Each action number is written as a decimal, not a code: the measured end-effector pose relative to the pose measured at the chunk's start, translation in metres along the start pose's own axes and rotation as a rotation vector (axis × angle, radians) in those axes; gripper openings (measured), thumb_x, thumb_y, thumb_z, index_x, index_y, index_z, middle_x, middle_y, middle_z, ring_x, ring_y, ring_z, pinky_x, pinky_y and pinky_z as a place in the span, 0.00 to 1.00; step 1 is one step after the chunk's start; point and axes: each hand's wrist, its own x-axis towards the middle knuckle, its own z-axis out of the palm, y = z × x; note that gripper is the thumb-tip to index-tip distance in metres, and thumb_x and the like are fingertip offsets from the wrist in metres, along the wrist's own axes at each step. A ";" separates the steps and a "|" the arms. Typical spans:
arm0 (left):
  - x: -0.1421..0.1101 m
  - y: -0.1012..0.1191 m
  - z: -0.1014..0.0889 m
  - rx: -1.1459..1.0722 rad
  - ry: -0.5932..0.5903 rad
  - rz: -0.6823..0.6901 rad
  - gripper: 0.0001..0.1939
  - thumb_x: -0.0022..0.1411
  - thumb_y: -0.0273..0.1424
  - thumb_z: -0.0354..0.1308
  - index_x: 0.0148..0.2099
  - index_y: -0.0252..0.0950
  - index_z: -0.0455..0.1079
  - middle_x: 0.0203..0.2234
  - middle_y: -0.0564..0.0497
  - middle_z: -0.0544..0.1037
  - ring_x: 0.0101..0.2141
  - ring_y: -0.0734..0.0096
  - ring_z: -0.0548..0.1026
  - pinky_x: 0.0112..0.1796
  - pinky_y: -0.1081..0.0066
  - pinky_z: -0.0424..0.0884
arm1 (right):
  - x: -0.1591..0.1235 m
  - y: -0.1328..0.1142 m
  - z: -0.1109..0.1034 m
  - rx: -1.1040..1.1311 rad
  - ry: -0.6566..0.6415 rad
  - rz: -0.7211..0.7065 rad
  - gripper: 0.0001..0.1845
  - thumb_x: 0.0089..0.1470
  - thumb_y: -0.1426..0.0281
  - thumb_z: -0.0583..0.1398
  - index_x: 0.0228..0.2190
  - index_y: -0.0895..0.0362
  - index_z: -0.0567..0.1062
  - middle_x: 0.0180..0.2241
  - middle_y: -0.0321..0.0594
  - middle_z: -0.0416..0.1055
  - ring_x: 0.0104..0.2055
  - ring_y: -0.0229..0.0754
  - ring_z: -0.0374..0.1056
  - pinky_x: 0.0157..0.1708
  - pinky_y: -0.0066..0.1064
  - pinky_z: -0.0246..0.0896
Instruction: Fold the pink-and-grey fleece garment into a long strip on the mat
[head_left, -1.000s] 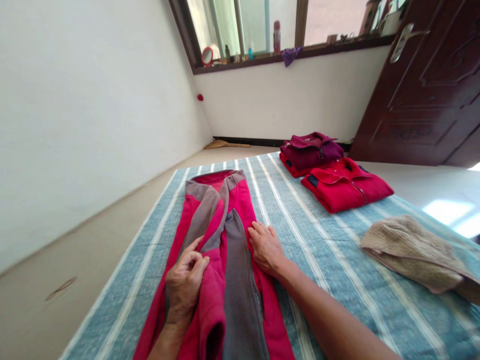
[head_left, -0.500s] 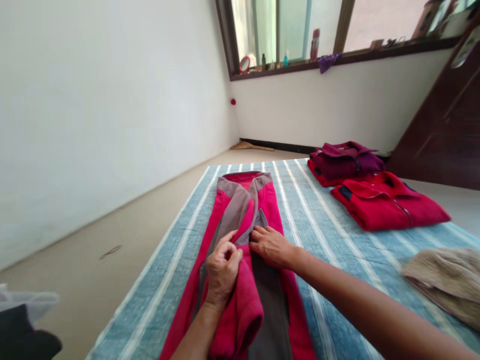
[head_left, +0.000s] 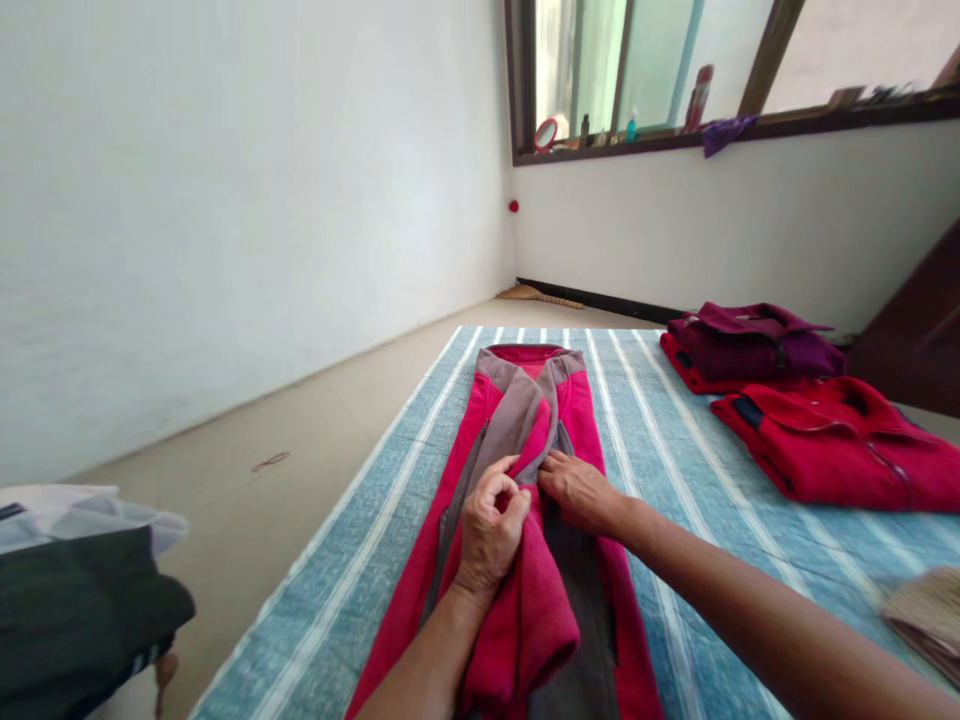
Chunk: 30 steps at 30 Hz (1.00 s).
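Observation:
A long red and grey fleece garment (head_left: 525,420) lies stretched out on a blue striped sheet (head_left: 360,560). My left hand (head_left: 491,535) is closed in a pinch on a red sleeve (head_left: 529,620) folded over the middle of the garment. Just to its right, my right hand (head_left: 581,490) rests on the grey panel with its fingers pressed down on the cloth, fingertips close to my left thumb.
Two folded red jackets (head_left: 840,445) and a folded maroon one (head_left: 754,340) lie at the sheet's far right. A beige knit piece (head_left: 926,620) shows at the right edge. Dark and white clothing (head_left: 75,590) lies at lower left. A windowsill (head_left: 720,130) holds bottles.
The view has swung left, so the garment sits further right in frame. My right hand slid from the garment's right edge in toward my left hand and stays there.

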 end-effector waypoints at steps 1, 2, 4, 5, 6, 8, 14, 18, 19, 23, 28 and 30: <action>-0.002 0.002 0.001 0.005 -0.008 0.024 0.08 0.55 0.29 0.54 0.25 0.39 0.63 0.45 0.42 0.77 0.47 0.59 0.75 0.49 0.61 0.68 | -0.002 0.000 0.002 0.034 0.028 0.012 0.13 0.45 0.83 0.56 0.34 0.60 0.73 0.39 0.48 0.70 0.46 0.47 0.64 0.46 0.36 0.62; -0.003 0.004 0.003 0.007 -0.016 0.049 0.06 0.56 0.30 0.54 0.27 0.38 0.64 0.46 0.41 0.77 0.48 0.59 0.74 0.50 0.61 0.68 | -0.004 0.001 0.004 0.068 0.057 0.021 0.14 0.45 0.84 0.55 0.34 0.60 0.73 0.40 0.48 0.70 0.46 0.46 0.64 0.47 0.35 0.62; -0.007 0.006 0.007 0.005 -0.048 0.095 0.02 0.57 0.29 0.55 0.32 0.38 0.67 0.47 0.41 0.76 0.49 0.59 0.74 0.51 0.61 0.68 | -0.010 0.004 0.008 0.142 0.117 0.032 0.18 0.45 0.86 0.52 0.36 0.60 0.72 0.42 0.46 0.70 0.47 0.43 0.65 0.47 0.32 0.61; -0.008 0.006 0.009 0.001 -0.072 0.115 0.03 0.57 0.29 0.55 0.35 0.37 0.68 0.47 0.41 0.76 0.50 0.60 0.73 0.52 0.61 0.68 | -0.013 0.005 0.009 0.203 0.155 0.047 0.19 0.45 0.86 0.51 0.36 0.59 0.72 0.41 0.45 0.70 0.46 0.42 0.66 0.46 0.31 0.62; -0.009 0.006 0.010 -0.002 -0.098 0.134 0.05 0.57 0.29 0.55 0.38 0.37 0.68 0.48 0.41 0.76 0.50 0.60 0.73 0.52 0.61 0.68 | -0.016 0.007 0.011 0.269 0.191 0.067 0.19 0.44 0.86 0.50 0.35 0.58 0.72 0.40 0.43 0.70 0.44 0.41 0.67 0.44 0.30 0.63; -0.011 0.006 0.014 -0.006 -0.153 0.157 0.11 0.58 0.30 0.55 0.44 0.36 0.68 0.48 0.40 0.75 0.51 0.61 0.73 0.53 0.60 0.68 | -0.023 0.010 0.015 0.386 0.250 0.112 0.17 0.43 0.85 0.50 0.31 0.57 0.71 0.34 0.40 0.70 0.38 0.40 0.68 0.38 0.29 0.64; -0.017 0.004 0.019 0.016 -0.196 0.149 0.25 0.60 0.33 0.56 0.59 0.33 0.59 0.53 0.38 0.72 0.54 0.59 0.71 0.55 0.57 0.67 | -0.034 -0.005 0.025 0.468 0.338 0.118 0.08 0.54 0.76 0.53 0.32 0.56 0.71 0.38 0.43 0.68 0.40 0.43 0.66 0.41 0.35 0.64; -0.020 0.003 0.020 0.051 -0.035 0.218 0.22 0.61 0.32 0.55 0.57 0.34 0.60 0.49 0.39 0.75 0.50 0.59 0.73 0.52 0.57 0.71 | -0.036 -0.013 0.022 0.487 0.368 0.187 0.09 0.57 0.74 0.51 0.32 0.55 0.71 0.38 0.43 0.69 0.38 0.42 0.68 0.39 0.34 0.65; -0.020 0.002 0.021 0.076 0.007 0.236 0.20 0.62 0.31 0.54 0.56 0.34 0.60 0.47 0.38 0.75 0.49 0.59 0.74 0.51 0.57 0.72 | -0.037 -0.012 0.019 0.472 0.388 0.219 0.10 0.56 0.75 0.50 0.31 0.55 0.71 0.37 0.42 0.70 0.37 0.42 0.68 0.39 0.34 0.65; -0.020 0.003 0.026 0.215 0.010 0.307 0.12 0.63 0.28 0.51 0.48 0.33 0.66 0.43 0.37 0.76 0.46 0.56 0.74 0.49 0.55 0.72 | -0.035 -0.015 -0.001 0.262 0.570 0.311 0.10 0.54 0.76 0.51 0.29 0.55 0.71 0.32 0.42 0.71 0.34 0.43 0.69 0.36 0.34 0.65; -0.024 0.003 0.033 0.261 -0.147 0.434 0.16 0.62 0.27 0.49 0.52 0.33 0.66 0.42 0.39 0.77 0.47 0.51 0.74 0.48 0.52 0.72 | 0.003 -0.043 -0.028 0.175 0.452 0.061 0.18 0.50 0.80 0.51 0.40 0.55 0.73 0.44 0.44 0.71 0.46 0.43 0.67 0.44 0.32 0.64; -0.030 0.000 0.036 0.299 -0.168 0.474 0.24 0.59 0.24 0.49 0.59 0.35 0.62 0.50 0.38 0.74 0.52 0.45 0.71 0.51 0.46 0.68 | 0.027 -0.055 -0.030 0.143 0.220 -0.095 0.23 0.48 0.82 0.52 0.44 0.55 0.73 0.48 0.43 0.69 0.52 0.44 0.63 0.49 0.33 0.61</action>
